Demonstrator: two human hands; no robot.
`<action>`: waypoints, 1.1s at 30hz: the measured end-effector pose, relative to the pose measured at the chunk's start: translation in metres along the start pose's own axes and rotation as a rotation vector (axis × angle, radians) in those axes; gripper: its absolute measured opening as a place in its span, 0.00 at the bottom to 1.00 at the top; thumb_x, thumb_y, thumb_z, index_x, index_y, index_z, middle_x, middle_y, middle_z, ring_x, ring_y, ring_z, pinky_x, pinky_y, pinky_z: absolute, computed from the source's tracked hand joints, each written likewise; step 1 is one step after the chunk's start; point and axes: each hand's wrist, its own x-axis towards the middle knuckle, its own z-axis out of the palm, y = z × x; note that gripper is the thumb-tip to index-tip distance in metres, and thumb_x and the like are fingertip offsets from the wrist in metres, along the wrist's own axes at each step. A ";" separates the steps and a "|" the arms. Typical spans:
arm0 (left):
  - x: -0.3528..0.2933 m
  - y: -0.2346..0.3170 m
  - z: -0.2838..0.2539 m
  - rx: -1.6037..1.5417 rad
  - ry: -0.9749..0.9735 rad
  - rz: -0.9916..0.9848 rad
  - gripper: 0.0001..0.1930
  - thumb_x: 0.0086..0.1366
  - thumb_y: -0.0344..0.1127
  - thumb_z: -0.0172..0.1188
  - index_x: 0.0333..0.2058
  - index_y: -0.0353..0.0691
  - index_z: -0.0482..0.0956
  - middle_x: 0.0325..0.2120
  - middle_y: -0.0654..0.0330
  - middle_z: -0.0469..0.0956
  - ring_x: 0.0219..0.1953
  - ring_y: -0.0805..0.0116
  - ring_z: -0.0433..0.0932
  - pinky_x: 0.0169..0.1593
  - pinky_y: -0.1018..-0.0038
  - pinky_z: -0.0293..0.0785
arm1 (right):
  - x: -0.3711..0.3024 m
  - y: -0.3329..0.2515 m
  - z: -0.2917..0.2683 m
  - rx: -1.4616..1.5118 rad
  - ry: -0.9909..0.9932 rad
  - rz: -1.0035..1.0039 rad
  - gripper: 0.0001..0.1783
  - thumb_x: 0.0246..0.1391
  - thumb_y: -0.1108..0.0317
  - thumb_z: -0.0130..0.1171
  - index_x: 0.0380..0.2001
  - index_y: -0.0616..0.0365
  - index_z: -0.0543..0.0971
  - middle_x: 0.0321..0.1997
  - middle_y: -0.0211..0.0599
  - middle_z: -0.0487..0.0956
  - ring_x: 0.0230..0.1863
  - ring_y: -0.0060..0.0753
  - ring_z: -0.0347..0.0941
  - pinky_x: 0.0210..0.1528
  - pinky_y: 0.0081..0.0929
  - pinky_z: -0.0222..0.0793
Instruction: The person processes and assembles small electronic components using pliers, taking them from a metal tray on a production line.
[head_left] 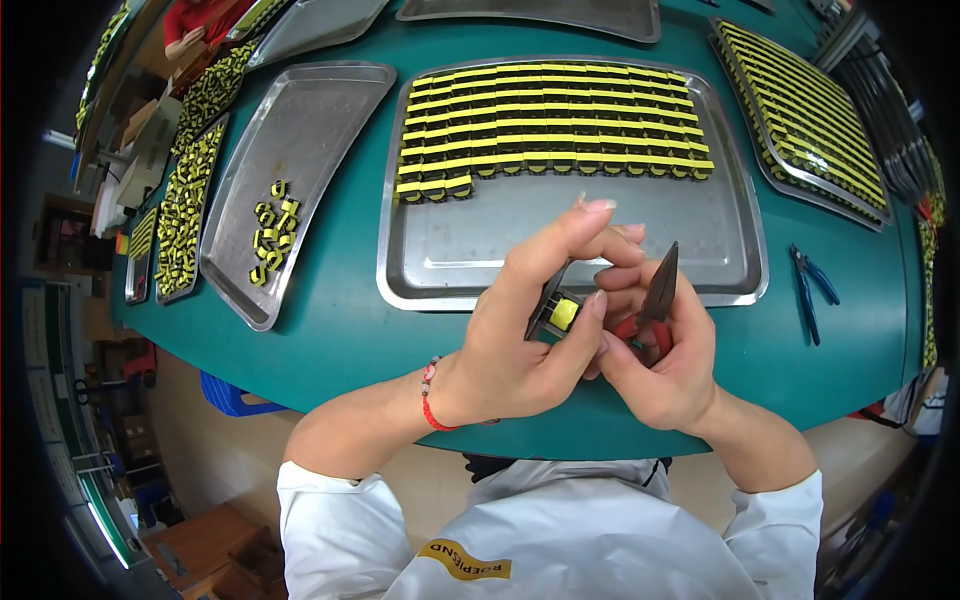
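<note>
Where the teal counter point(340, 330) curves away at the far left, a narrow steel tray point(215, 135) is packed with small black-and-yellow blocks point(182, 225) in a rough heap. Just right of it, a larger tray of dull brushed metal point(300, 120) with rounded corners is seen, and a loose cluster of the same blocks point(272, 232) lies on its near half. At the middle, a wide shallow tray point(620, 250) is filled across its far half by tight, even rows of yellow-taped components point(555, 120); its near half shows scuffed, matte steel.

Near the front edge of that tray, a small boxy component point(555, 312), black with a glossy yellow face, is gripped between the thumb and fingers of the left hand point(525, 335), on whose wrist a red cord bracelet point(430, 395) is worn. Touching it from the right, the right hand point(660, 365) is closed around red-handled pliers point(655, 295), whose dark tapered jaws point away from the person.

Farther right, blue-handled cutters point(810, 285) lie flat on the counter, well apart from the hands. At the far right, another tray point(790, 110) is covered with slanted yellow-and-black rows.
</note>
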 end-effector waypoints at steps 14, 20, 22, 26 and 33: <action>-0.004 -0.002 -0.001 0.064 -0.032 0.027 0.35 0.54 0.10 0.50 0.63 0.31 0.61 0.50 0.46 0.76 0.54 0.54 0.78 0.70 0.44 0.50 | 0.003 -0.004 0.005 0.135 0.039 0.134 0.31 0.53 0.83 0.56 0.61 0.70 0.61 0.51 0.44 0.74 0.45 0.26 0.76 0.40 0.21 0.78; -0.002 0.001 -0.006 0.136 -0.095 0.029 0.37 0.57 0.11 0.46 0.66 0.34 0.51 0.49 0.42 0.75 0.57 0.45 0.75 0.71 0.47 0.46 | 0.003 -0.010 0.006 0.205 0.010 0.160 0.26 0.53 0.83 0.57 0.56 0.65 0.67 0.44 0.39 0.78 0.32 0.20 0.78 0.31 0.16 0.75; -0.004 0.000 -0.008 0.133 -0.098 0.022 0.37 0.57 0.11 0.46 0.66 0.34 0.51 0.50 0.42 0.74 0.58 0.45 0.75 0.71 0.48 0.47 | 0.006 -0.013 0.004 0.118 -0.073 0.216 0.26 0.53 0.84 0.57 0.55 0.69 0.66 0.43 0.42 0.76 0.33 0.27 0.79 0.33 0.21 0.78; -0.003 0.003 -0.009 0.165 -0.153 -0.033 0.32 0.63 0.22 0.48 0.66 0.33 0.53 0.55 0.41 0.72 0.63 0.43 0.68 0.71 0.45 0.38 | 0.002 -0.006 0.010 0.189 0.026 0.195 0.22 0.54 0.80 0.62 0.52 0.65 0.71 0.41 0.36 0.79 0.31 0.17 0.77 0.30 0.15 0.73; 0.008 0.019 -0.014 0.289 -0.362 -0.161 0.33 0.66 0.35 0.45 0.68 0.29 0.53 0.65 0.42 0.63 0.73 0.42 0.46 0.70 0.44 0.26 | 0.002 0.009 0.012 -0.009 0.141 0.033 0.18 0.56 0.80 0.61 0.50 0.65 0.74 0.35 0.33 0.80 0.34 0.17 0.74 0.36 0.17 0.72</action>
